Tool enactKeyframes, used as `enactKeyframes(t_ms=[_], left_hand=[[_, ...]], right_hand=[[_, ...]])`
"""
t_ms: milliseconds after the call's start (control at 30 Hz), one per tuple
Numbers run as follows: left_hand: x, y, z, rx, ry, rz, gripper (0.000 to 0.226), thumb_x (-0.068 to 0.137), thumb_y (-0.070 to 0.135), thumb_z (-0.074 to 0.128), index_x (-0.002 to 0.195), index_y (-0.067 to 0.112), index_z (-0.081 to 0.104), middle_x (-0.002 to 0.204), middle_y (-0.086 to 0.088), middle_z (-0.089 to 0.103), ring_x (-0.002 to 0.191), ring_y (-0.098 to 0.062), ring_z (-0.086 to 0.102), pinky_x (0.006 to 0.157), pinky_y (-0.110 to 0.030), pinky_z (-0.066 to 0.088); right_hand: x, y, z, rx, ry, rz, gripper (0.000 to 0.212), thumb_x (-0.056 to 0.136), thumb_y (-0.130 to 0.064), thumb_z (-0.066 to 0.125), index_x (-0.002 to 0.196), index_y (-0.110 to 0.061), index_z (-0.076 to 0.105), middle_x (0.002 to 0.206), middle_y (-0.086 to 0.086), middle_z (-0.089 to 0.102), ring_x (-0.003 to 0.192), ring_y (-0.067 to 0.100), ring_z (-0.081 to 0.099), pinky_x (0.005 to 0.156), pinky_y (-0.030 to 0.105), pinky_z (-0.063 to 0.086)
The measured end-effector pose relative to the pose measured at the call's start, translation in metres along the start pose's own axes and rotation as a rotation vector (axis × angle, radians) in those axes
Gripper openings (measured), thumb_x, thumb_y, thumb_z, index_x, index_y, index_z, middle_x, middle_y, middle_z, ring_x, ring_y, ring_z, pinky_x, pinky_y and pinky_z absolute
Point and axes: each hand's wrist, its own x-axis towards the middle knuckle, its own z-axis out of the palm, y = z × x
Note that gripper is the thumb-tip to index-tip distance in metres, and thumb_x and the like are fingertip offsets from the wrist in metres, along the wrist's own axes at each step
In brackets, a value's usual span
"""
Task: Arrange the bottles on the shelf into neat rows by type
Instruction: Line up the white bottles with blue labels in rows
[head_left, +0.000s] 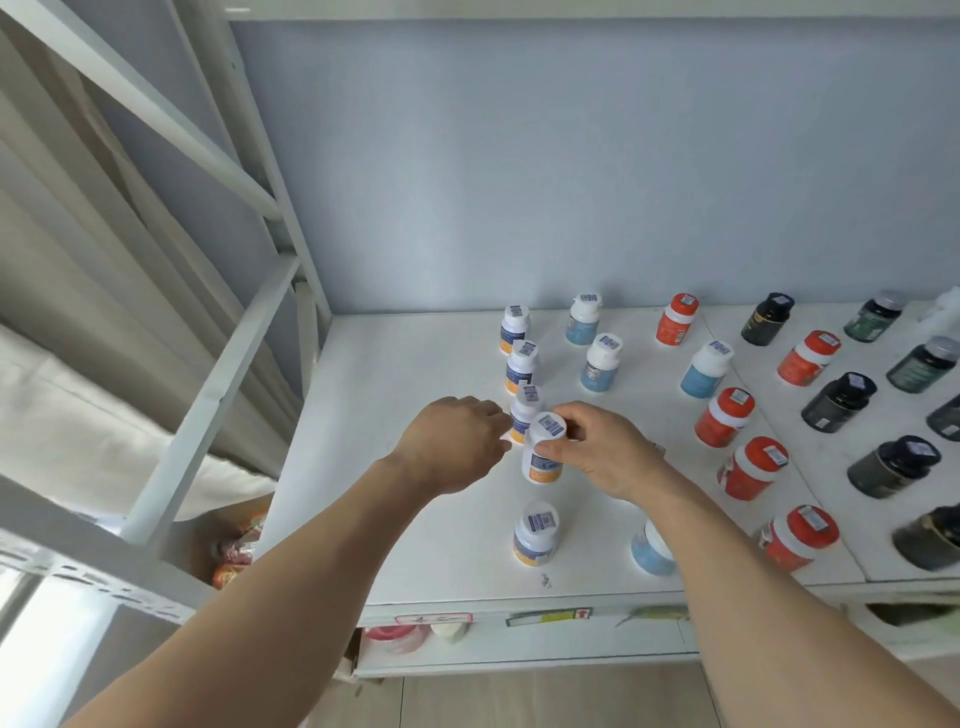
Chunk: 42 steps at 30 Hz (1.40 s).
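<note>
On the white shelf (405, 395) stand bottles in rough rows. A left row holds white bottles with blue-and-orange labels (520, 366). My right hand (602, 449) grips one of these, a white bottle (541, 460), by its cap, slightly tilted, in the gap of that row. My left hand (452, 441) reaches beside it and touches the bottle just behind (524, 410). Another of this type (536, 535) stands nearer the front. Light-blue-label bottles (601, 364) form a second row, red ones (724, 418) a third, dark ones (839, 402) lie further right.
The blue back wall rises behind the shelf. White shelf uprights and crossbars (218, 374) stand at the left. A light-blue bottle (649, 551) sits half hidden under my right forearm. Labels run along the shelf's front edge (545, 618), with packages on the lower level.
</note>
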Motion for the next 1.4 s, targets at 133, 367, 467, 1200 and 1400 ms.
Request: enactKeyframes(t_ms=[133, 367, 467, 1200, 1400], left_hand=[[-0.001, 0.002, 0.002, -0.002, -0.019, -0.007, 0.034, 0.098, 0.038, 0.043, 0.122, 0.020, 0.060, 0.112, 0.002, 0.064, 0.098, -0.025, 0.060, 0.079, -0.034, 0.047], [-0.004, 0.000, 0.008, 0.006, -0.068, -0.027, 0.034, 0.099, 0.039, 0.041, 0.120, 0.020, 0.060, 0.111, 0.004, 0.064, 0.097, -0.023, 0.060, 0.078, -0.033, 0.048], [-0.005, 0.000, 0.007, 0.008, -0.078, -0.036, 0.034, 0.099, 0.040, 0.040, 0.120, 0.021, 0.060, 0.111, 0.004, 0.063, 0.097, -0.023, 0.060, 0.077, -0.032, 0.047], [0.121, 0.023, -0.010, -0.121, -0.122, -0.208, 0.041, 0.098, 0.041, 0.045, 0.135, 0.025, 0.052, 0.137, 0.008, 0.052, 0.119, -0.020, 0.054, 0.088, -0.034, 0.049], [0.159, 0.030, 0.002, -0.152, -0.144, -0.287, 0.050, 0.097, 0.038, 0.051, 0.141, 0.017, 0.045, 0.143, 0.001, 0.047, 0.132, -0.019, 0.040, 0.102, -0.031, 0.036]], right_hand=[[0.000, 0.007, 0.015, -0.014, 0.000, 0.025, 0.032, 0.079, -0.028, 0.074, 0.108, -0.026, 0.063, 0.100, -0.011, 0.068, 0.092, 0.008, 0.063, 0.082, 0.026, 0.048], [0.003, 0.021, 0.029, -0.049, -0.021, 0.064, 0.034, 0.079, -0.028, 0.074, 0.110, -0.027, 0.059, 0.102, -0.011, 0.067, 0.094, 0.011, 0.062, 0.083, 0.028, 0.046], [0.002, 0.021, 0.032, -0.049, -0.022, 0.073, 0.038, 0.081, -0.027, 0.073, 0.116, -0.026, 0.058, 0.106, -0.010, 0.065, 0.096, 0.011, 0.061, 0.084, 0.025, 0.043], [0.084, 0.023, -0.108, -0.207, 0.090, 0.012, 0.051, 0.089, -0.031, 0.063, 0.136, -0.023, 0.045, 0.140, -0.001, 0.049, 0.126, 0.019, 0.047, 0.093, 0.027, 0.037], [0.117, 0.042, -0.118, -0.253, -0.087, 0.007, 0.068, 0.088, -0.029, 0.064, 0.147, -0.029, 0.030, 0.148, -0.003, 0.039, 0.131, 0.019, 0.041, 0.098, 0.028, 0.034]])
